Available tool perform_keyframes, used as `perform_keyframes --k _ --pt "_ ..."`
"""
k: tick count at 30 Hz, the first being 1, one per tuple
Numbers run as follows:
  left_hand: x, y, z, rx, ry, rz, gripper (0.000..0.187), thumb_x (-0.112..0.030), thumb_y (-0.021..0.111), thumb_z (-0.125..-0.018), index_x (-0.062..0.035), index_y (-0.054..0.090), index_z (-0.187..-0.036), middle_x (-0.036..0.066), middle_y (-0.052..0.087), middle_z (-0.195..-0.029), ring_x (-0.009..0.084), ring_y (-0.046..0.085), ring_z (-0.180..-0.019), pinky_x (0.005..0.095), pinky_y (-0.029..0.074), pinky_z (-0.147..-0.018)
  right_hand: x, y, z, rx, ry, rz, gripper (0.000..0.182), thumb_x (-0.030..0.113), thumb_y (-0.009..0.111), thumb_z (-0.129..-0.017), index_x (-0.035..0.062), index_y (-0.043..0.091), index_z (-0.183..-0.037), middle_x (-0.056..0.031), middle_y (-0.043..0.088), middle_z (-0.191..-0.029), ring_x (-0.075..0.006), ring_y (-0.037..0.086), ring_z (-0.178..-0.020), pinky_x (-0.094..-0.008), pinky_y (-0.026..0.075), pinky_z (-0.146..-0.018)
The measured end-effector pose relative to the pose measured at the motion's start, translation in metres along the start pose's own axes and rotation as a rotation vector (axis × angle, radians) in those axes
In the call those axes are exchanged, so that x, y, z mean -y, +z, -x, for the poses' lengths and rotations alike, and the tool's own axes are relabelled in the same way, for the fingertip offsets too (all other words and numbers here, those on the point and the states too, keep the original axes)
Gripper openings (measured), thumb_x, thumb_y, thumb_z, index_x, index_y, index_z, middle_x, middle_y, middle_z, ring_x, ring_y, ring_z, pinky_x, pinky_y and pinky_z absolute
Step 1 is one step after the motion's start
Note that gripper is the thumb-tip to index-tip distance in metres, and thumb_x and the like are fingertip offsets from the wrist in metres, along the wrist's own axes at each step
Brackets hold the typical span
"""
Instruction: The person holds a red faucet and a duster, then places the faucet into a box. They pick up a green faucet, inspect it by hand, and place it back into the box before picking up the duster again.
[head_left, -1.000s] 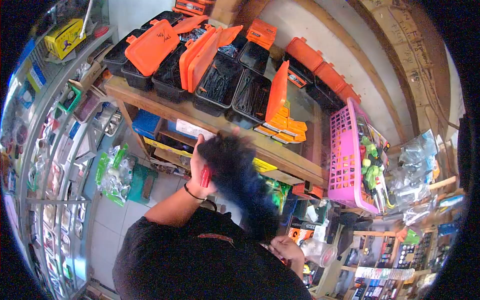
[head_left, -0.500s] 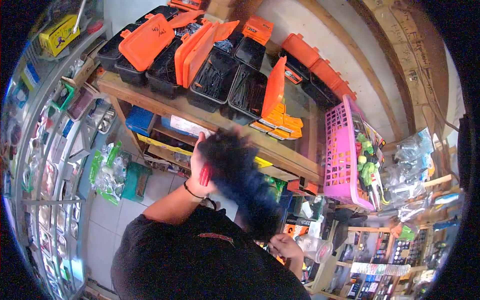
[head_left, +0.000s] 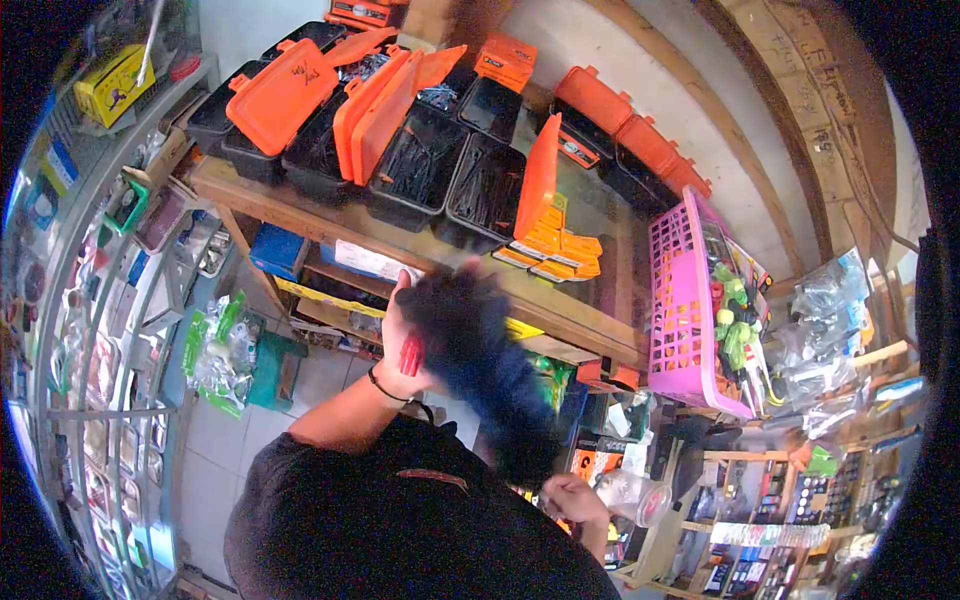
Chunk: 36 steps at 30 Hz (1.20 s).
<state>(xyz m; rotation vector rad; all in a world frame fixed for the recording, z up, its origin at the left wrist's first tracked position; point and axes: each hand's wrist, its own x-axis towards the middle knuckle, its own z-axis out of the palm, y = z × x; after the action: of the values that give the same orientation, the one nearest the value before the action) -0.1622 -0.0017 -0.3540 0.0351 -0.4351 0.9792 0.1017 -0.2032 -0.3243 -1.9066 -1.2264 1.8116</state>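
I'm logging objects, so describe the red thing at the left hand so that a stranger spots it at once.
Start at the wooden table bearing the orange-lidded boxes, then drop to the left hand in front of it. The red thing lies against that hand near the wrist, beside a dark fuzzy mass. Its small size and bright red set it apart from that mass.

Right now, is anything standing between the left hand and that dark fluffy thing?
Only a red object shows there, at the lower palm of the left hand, by the edge of the dark fluffy thing. Higher up, nothing visible intervenes, though the fluff hides part of the hand.
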Motion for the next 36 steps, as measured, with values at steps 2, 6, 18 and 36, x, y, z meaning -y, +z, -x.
perform_keyframes --k 2,6,18,36 --pt "-0.002 0.006 0.000 -0.014 -0.014 -0.177 0.074 -0.061 0.028 -0.077 -0.0065 0.027 -0.127 0.014 0.034 -0.127 0.0264 0.032 -0.116 0.0418 0.025 -0.097 -0.010 -0.002 -0.002 -0.052 -0.044 -0.020 0.029 0.020 0.046 -0.084 0.0018 0.050 -0.061 -0.0032 0.047 -0.049 -0.0092 0.042 -0.040 -0.0209 0.031 -0.037" --pt "0.003 0.011 -0.002 -0.295 0.040 0.102 0.077 -0.064 0.023 -0.076 -0.0111 0.017 -0.131 0.013 0.027 -0.131 0.0266 0.029 -0.118 0.0475 0.029 -0.092 -0.001 -0.003 -0.003 -0.068 -0.052 -0.069 0.029 0.018 0.047 -0.083 0.0026 0.049 -0.059 -0.0027 0.047 -0.049 -0.0085 0.041 -0.039 -0.0208 0.030 -0.036" --pt "0.000 0.003 -0.005 -0.104 0.012 -0.104 0.069 -0.059 0.027 -0.078 -0.0085 0.033 -0.124 0.015 0.038 -0.123 0.0326 0.035 -0.113 0.0446 0.024 -0.096 0.003 -0.007 -0.003 -0.005 -0.017 -0.063 0.030 0.020 0.044 -0.085 0.0042 0.045 -0.059 0.0002 0.041 -0.049 -0.0074 0.037 -0.043 -0.0217 0.029 -0.040" --pt "0.001 0.015 -0.013 -0.278 0.039 -0.009 0.073 -0.060 0.029 -0.077 -0.0078 0.025 -0.128 0.013 0.037 -0.125 0.0283 0.035 -0.114 0.0418 0.025 -0.096 0.005 -0.005 0.004 -0.165 -0.023 -0.128 0.039 0.031 0.044 -0.085 0.0066 0.042 -0.055 0.0013 0.038 -0.047 -0.0071 0.035 -0.041 -0.0214 0.027 -0.038"
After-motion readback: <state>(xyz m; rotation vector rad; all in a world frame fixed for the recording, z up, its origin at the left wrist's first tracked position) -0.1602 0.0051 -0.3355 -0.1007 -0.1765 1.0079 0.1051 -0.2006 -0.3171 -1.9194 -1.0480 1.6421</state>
